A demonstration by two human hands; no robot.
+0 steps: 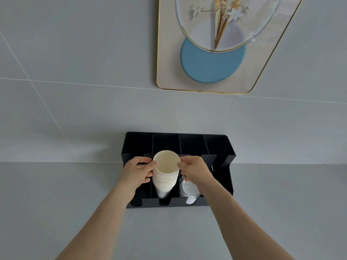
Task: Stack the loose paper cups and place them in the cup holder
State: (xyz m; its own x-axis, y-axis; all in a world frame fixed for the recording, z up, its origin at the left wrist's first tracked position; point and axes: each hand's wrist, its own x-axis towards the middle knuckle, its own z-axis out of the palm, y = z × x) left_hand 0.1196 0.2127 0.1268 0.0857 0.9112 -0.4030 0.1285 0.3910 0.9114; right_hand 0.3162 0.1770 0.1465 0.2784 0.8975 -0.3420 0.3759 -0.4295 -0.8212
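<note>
Cups (166, 173), stacked, are sitting in the black holder's (221, 147) second slot, both hands, left (138, 171) and right (195, 170), pinching the top rim.

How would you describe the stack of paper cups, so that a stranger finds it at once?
Find the black cup holder against the grey wall. In its second front slot from the left stands the stack of paper cups, held between both hands. The slot on its right holds flat white lids instead.

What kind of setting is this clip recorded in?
Probably a drinks or coffee station in a home or small café, though that is uncertain. A black compartmented cup holder stands on a grey counter against a tiled wall, holding a stack of paper cups and white lids; a framed floral picture hangs above.
</note>
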